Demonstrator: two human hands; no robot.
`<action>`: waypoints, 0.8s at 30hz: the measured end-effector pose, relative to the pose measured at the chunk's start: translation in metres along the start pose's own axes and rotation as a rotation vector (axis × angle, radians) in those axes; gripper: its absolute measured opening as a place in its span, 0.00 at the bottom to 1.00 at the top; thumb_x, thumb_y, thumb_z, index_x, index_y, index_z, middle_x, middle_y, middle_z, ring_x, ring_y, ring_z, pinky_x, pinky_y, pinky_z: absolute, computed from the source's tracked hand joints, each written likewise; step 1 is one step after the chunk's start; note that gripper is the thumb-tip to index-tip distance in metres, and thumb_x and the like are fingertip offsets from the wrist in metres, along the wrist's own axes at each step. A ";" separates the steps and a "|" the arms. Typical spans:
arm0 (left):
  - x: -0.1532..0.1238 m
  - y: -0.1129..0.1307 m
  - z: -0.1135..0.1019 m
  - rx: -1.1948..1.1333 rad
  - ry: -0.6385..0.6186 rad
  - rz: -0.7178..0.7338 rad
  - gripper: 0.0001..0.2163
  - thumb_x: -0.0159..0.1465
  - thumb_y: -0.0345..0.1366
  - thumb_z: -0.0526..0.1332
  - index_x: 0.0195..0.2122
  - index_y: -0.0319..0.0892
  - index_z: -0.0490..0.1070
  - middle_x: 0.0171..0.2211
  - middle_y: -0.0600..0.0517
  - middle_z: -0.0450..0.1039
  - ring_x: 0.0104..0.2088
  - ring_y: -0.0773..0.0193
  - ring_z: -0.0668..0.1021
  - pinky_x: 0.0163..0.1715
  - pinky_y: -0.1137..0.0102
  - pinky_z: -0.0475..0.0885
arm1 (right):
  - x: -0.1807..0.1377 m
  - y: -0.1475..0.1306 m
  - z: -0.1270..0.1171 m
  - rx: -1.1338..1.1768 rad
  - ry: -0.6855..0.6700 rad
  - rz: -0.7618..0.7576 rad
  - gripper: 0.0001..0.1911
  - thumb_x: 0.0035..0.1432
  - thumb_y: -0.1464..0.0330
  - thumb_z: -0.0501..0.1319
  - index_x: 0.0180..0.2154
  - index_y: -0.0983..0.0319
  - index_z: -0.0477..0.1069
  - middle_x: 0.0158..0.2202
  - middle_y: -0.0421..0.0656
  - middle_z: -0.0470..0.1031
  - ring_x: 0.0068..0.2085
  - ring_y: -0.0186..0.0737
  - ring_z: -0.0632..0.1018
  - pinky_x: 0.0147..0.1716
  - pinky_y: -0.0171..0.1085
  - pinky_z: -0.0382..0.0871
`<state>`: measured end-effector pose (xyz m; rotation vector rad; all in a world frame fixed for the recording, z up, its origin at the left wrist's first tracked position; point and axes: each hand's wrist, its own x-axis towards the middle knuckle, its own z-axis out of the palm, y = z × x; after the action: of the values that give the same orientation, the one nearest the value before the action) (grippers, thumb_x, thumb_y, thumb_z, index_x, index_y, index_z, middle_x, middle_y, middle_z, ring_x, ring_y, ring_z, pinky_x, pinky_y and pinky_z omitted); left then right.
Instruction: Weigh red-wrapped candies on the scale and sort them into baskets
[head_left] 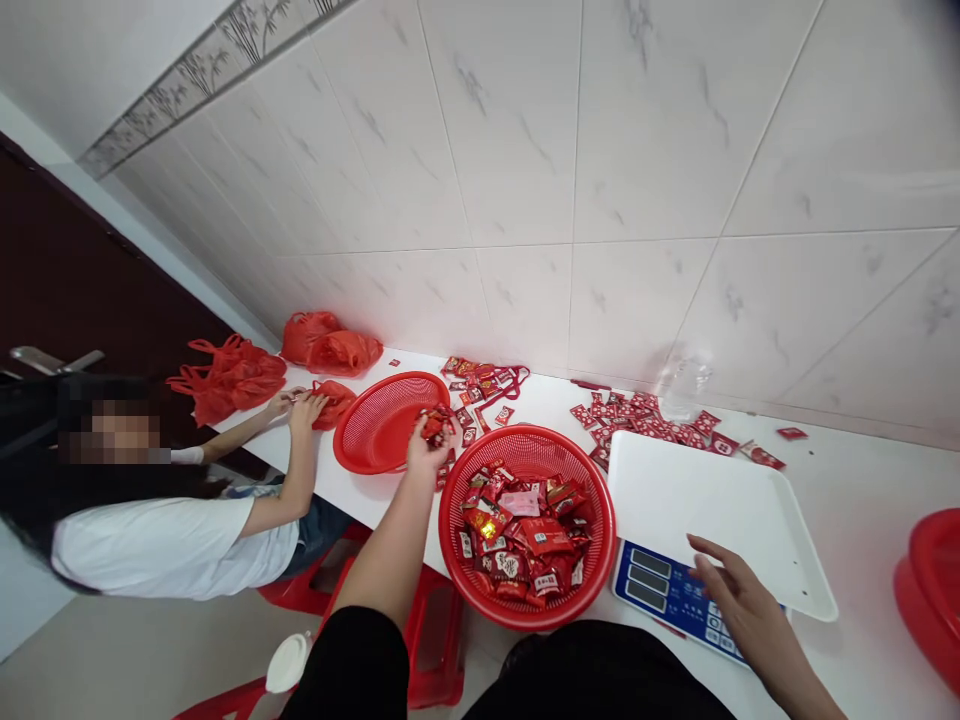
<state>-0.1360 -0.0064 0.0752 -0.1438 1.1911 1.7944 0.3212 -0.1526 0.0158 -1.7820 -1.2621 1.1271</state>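
Note:
My left hand (429,450) is closed around a bunch of small red wrapped packets (433,428), at the right rim of an oval red basket (356,405) that shows a bare bottom. Closer to me, a round red basket (604,500) holds many red wrapped packets (517,545), one of them pink. My right hand (731,595) hovers over the keypad side of a blue digital scale (660,585), fingers apart and holding nothing. On the scale lies a white tray (705,490) with a few dark specks. Whether my right fingers touch the keys, I cannot tell.
Loose red packets (637,415) lie along the wall beside a clear plastic container (684,390). More packets and a red strap (510,385) are behind the baskets. At left, a co-worker (172,535) handles a red bag (334,402) near filled red bags (240,380). Red tubs (934,590) stand right.

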 end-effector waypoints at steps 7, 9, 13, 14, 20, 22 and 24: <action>0.040 0.064 -0.002 0.044 0.105 0.237 0.15 0.63 0.49 0.54 0.43 0.44 0.62 0.36 0.53 0.67 0.38 0.68 0.72 0.40 0.70 0.73 | -0.007 0.013 -0.016 0.007 0.007 0.210 0.25 0.51 0.48 0.54 0.48 0.50 0.68 0.36 0.45 0.79 0.38 0.51 0.79 0.33 0.46 0.73; 0.043 0.061 0.004 0.107 0.092 0.249 0.17 0.63 0.49 0.53 0.45 0.43 0.62 0.38 0.52 0.66 0.40 0.67 0.72 0.43 0.69 0.72 | -0.007 0.008 -0.014 0.054 0.013 0.188 0.25 0.50 0.49 0.56 0.46 0.52 0.69 0.37 0.45 0.78 0.38 0.49 0.79 0.33 0.44 0.74; 0.027 0.003 0.013 0.285 -0.066 0.119 0.10 0.61 0.39 0.58 0.41 0.40 0.66 0.38 0.48 0.69 0.41 0.65 0.73 0.45 0.68 0.70 | -0.005 0.006 -0.006 0.138 -0.006 0.125 0.25 0.51 0.50 0.56 0.47 0.56 0.69 0.42 0.46 0.76 0.41 0.46 0.78 0.37 0.42 0.73; 0.018 -0.021 0.012 0.427 -0.213 0.051 0.08 0.61 0.37 0.58 0.40 0.39 0.66 0.38 0.47 0.70 0.41 0.63 0.74 0.46 0.67 0.69 | -0.005 0.008 -0.005 0.144 -0.017 0.119 0.25 0.51 0.50 0.56 0.47 0.57 0.68 0.43 0.46 0.76 0.41 0.46 0.78 0.38 0.42 0.73; -0.028 -0.159 -0.011 1.682 -0.790 0.202 0.17 0.53 0.40 0.65 0.43 0.41 0.69 0.51 0.43 0.68 0.54 0.53 0.68 0.55 0.62 0.58 | -0.005 0.016 -0.003 0.119 -0.089 0.097 0.25 0.54 0.51 0.54 0.50 0.57 0.66 0.43 0.46 0.75 0.42 0.45 0.77 0.42 0.44 0.70; -0.029 -0.185 -0.014 1.900 -0.735 0.307 0.20 0.54 0.42 0.64 0.45 0.40 0.68 0.55 0.41 0.64 0.59 0.50 0.61 0.57 0.61 0.54 | -0.004 0.018 -0.005 0.111 -0.108 0.109 0.25 0.54 0.51 0.54 0.50 0.58 0.66 0.43 0.46 0.75 0.41 0.45 0.77 0.42 0.44 0.70; -0.025 -0.200 -0.012 1.958 -0.691 0.302 0.23 0.54 0.45 0.63 0.48 0.39 0.66 0.56 0.38 0.62 0.60 0.47 0.60 0.56 0.59 0.54 | -0.004 0.021 -0.006 0.101 -0.121 0.108 0.26 0.54 0.51 0.54 0.50 0.58 0.66 0.43 0.46 0.75 0.41 0.45 0.77 0.42 0.44 0.70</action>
<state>0.0229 -0.0158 -0.0488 1.6280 1.8516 0.1231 0.3338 -0.1626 0.0012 -1.7466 -1.1679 1.3530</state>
